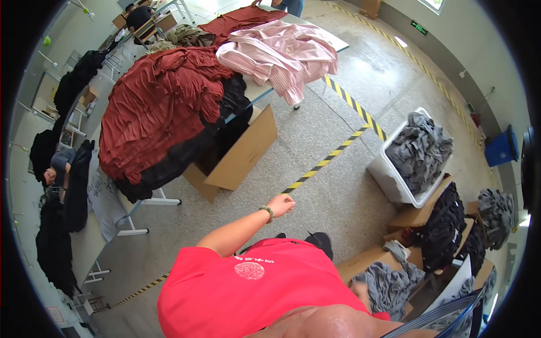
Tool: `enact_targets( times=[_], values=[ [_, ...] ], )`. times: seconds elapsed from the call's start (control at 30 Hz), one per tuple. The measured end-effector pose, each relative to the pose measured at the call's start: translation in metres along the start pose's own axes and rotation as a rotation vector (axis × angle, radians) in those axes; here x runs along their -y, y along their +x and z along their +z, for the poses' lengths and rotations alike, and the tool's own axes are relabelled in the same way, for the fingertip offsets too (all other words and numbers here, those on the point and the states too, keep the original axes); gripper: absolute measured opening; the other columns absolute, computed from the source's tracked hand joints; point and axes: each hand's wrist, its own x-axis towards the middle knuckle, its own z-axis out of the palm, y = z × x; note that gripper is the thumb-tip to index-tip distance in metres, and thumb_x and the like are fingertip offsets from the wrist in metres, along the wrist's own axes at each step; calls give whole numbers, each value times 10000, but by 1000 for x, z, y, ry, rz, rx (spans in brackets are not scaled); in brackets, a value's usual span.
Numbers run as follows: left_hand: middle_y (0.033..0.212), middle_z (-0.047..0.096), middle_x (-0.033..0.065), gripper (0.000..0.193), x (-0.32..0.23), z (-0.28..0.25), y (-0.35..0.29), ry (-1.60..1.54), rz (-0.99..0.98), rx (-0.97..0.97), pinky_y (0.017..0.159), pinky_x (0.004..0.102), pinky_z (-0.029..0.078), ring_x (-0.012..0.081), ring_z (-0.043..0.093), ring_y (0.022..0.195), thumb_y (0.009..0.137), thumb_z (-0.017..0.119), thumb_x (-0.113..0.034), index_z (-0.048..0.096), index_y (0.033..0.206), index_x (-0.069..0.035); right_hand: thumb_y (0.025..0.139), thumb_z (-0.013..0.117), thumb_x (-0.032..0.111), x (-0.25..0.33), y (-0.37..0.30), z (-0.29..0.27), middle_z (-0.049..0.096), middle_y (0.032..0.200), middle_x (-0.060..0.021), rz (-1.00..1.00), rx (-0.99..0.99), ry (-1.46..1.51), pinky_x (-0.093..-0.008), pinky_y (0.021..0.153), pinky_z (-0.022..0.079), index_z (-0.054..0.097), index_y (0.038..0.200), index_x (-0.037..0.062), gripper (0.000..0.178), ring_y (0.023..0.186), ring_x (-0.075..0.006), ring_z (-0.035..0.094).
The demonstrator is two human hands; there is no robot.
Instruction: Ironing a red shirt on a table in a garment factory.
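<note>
My left hand [280, 206] hangs out in front of me above the speckled floor, a beaded bracelet [269, 213] round its wrist. Its fingers are curled in and nothing shows in them. Only a small part of my right hand [360, 293] shows beside my red shirt, blurred, close to a heap of grey garments [389, 284] at the lower right. Whether it touches the cloth I cannot make out.
Dark red garments [163, 107] and pink striped cloth [282, 53] cover a table ahead. Below stands an open cardboard box [242, 152]. To the right are a white tub [391, 180] of grey garments and boxes with black garments [442, 219]. Other people work at the far left and back.
</note>
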Motion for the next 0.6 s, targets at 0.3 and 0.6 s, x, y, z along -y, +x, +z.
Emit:
enact_targets(
  times=[0.3, 0.6],
  values=[
    [886, 695, 72, 261, -107, 0, 200, 4, -66, -103, 725, 284, 526, 127, 638, 792, 924, 629, -219, 636, 1061, 3, 873, 622, 251, -113, 155, -202, 689, 765, -100, -158, -158, 505, -407, 575, 534, 698, 830, 68, 202, 630, -225, 648],
    [974, 717, 111, 369, -348, 12, 380, 159, 165, -55, 764, 356, 534, 212, 685, 854, 868, 654, -347, 664, 1070, -38, 881, 584, 160, -420, 322, -675, 494, 525, -30, 126, -797, 991, -295, 364, 374, 548, 695, 71, 210, 396, -142, 460]
  ],
)
